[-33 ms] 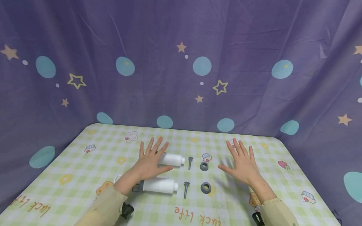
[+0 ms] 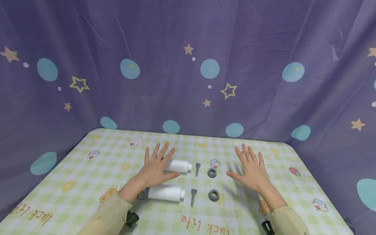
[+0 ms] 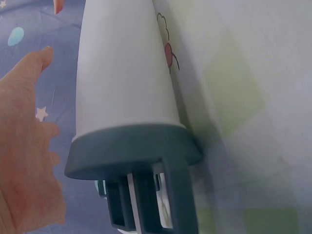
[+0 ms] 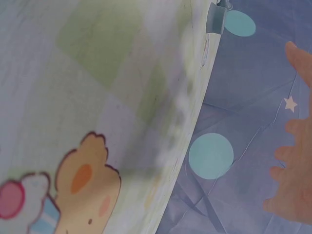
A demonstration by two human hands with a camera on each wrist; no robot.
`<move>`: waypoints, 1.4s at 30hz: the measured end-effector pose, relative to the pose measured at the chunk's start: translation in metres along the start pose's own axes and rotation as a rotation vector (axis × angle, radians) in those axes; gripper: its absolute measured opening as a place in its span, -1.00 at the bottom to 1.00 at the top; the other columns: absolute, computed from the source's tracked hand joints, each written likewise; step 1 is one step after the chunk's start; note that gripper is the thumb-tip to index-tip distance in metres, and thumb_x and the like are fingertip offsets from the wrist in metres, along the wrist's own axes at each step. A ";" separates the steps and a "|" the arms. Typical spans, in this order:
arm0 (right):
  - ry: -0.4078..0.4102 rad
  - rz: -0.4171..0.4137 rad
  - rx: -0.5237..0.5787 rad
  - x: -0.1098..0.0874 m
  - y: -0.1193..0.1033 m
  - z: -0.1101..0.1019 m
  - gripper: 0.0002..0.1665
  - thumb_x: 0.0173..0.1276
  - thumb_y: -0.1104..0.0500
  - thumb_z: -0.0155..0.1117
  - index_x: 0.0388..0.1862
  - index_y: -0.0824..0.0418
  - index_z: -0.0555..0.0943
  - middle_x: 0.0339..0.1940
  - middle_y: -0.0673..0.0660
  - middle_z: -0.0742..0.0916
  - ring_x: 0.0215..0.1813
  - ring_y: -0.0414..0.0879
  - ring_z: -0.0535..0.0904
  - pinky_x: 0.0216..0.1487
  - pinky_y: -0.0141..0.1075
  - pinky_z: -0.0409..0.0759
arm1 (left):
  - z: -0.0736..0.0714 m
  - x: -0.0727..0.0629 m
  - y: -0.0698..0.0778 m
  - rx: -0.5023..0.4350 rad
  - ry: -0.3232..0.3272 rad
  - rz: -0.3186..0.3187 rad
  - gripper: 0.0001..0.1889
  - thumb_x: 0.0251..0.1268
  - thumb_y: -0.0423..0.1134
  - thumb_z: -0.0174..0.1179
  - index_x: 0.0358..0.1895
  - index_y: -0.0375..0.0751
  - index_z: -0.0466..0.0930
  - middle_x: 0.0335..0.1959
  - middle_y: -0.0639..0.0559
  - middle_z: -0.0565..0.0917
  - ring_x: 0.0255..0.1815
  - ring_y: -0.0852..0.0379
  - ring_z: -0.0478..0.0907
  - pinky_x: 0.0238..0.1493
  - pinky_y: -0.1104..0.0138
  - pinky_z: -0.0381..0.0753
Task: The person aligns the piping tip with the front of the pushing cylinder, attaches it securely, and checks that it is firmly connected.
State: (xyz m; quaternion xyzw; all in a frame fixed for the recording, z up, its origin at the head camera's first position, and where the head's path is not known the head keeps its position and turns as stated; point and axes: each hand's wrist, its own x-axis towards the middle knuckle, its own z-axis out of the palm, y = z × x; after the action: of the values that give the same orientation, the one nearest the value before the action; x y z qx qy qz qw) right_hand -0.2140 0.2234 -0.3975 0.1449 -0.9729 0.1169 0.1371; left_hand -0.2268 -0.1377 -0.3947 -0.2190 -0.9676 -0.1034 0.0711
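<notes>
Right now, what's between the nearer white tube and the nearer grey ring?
A grey pin-like piece lies between that white tube and that grey ring, in the head view.

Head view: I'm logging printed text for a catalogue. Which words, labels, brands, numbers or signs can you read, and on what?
"luck life": orange, upside down, on the table, near edge, middle.
"luck lif": orange, upside down, same table, near left corner; its last letter can't be made out.
White tubes, grey pins, grey rings: no readable text.
No brands or numbers readable.
</notes>
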 end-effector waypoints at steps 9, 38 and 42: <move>-0.006 -0.003 -0.001 0.001 -0.001 0.001 0.13 0.05 -0.49 0.05 0.45 0.06 0.01 0.48 0.18 0.03 0.48 0.10 -0.19 0.36 0.11 -0.44 | -0.001 0.000 0.001 0.006 -0.001 0.003 -0.04 0.01 0.50 -0.13 0.44 0.06 -0.10 0.48 0.02 -0.27 0.45 -0.15 -0.42 0.26 -0.24 -0.46; 0.036 -0.073 0.016 0.006 -0.013 0.011 0.00 0.06 -0.34 0.20 0.37 0.15 0.22 0.43 0.20 0.19 0.41 0.18 0.07 0.36 0.16 -0.22 | 0.006 0.018 0.016 -0.002 -0.007 0.102 -0.14 0.12 0.33 0.01 0.42 -0.02 0.02 0.48 -0.02 -0.16 0.46 -0.12 -0.33 0.29 -0.20 -0.42; 0.055 -0.099 0.047 0.009 -0.016 0.013 -0.05 0.05 -0.26 0.28 0.33 0.18 0.28 0.40 0.20 0.25 0.33 0.21 0.22 0.34 0.14 -0.04 | 0.006 0.023 0.023 0.014 -0.017 0.128 -0.17 0.14 0.30 0.00 0.41 -0.05 0.04 0.47 -0.03 -0.11 0.47 -0.10 -0.27 0.31 -0.18 -0.39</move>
State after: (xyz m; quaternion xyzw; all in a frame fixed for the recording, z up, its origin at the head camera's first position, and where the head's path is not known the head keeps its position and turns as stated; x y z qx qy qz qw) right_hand -0.2204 0.2024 -0.4037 0.1926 -0.9574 0.1369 0.1657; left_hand -0.2382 -0.1069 -0.3925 -0.2806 -0.9529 -0.0903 0.0709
